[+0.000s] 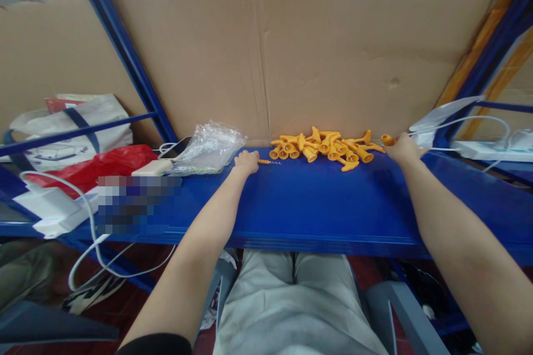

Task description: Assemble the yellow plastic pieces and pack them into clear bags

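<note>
Evidently, as the head view shows, the hands stand well apart over the blue shelf, with the yellow heap lying between them, near the cardboard. The heap sits to the left hand's right and the right hand's left, the right being nearer, just beside it. Its long axis runs sideways along the shelf; several pieces turn their open ends toward the person. Left fingers are curled down on a thin spiral, which points rightward at the heap. Right fingers are closed on a cup, its end projecting leftward. Both forearms reach forward; finger detail is too small to inspect.
</note>
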Demonstrator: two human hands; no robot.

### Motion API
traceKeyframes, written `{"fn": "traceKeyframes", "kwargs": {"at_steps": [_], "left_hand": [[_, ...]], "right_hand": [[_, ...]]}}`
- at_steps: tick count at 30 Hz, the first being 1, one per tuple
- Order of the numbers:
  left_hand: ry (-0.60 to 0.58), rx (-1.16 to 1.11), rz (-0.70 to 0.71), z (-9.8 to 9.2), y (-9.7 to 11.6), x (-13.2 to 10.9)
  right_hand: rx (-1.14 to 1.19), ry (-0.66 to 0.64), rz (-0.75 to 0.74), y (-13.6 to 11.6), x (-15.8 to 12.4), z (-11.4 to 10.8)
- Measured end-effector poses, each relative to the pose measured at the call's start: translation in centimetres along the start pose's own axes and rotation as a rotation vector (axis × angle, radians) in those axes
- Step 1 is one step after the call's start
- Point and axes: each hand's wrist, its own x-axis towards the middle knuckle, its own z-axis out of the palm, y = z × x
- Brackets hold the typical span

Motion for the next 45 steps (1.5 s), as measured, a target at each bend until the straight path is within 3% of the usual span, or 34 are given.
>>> {"fn": "traceKeyframes", "kwargs": {"at_steps": [3, 9, 15, 19, 29, 35, 41, 45], "left_hand": [[0.074, -0.047, 0.026, -0.4, 0.4, -0.3], [0.208, -0.173, 0.133, -1.2, 1.7, -1.0], [0.272, -0.271, 0.257, -1.4, 2.8, -1.8], [0.31, -0.351, 0.323, -1.0, 3.2, -1.9], [0.393, -0.455, 0.377, 0.3, 3.2, -1.1], [0.469, -0.457, 0.488, 0.7, 3.3, -0.9], [0.543, -0.497, 0.562, 0.8, 3.7, -1.0], [0.583, -0.515, 0.585, 1.0, 3.4, -0.8]], "right_hand": [[-0.03, -0.054, 0.02, -1.7, 0.0, -0.2], [0.0, 0.047, -0.358, -5.4, -1.3, 0.6], [-0.039, -0.049, -0.636, -9.9, -5.7, 1.3], [-0.037, -0.068, -0.75, -11.2, -7.6, 1.3], [-0.028, 0.013, -0.831, -11.4, -7.8, 1.5], [0.026, -0.001, -0.882, -11.6, -8.2, 1.3], [0.217, -0.012, -0.915, -11.9, -8.5, 1.5], [0.427, -0.129, -0.881, -11.8, -7.9, 1.9]]}}
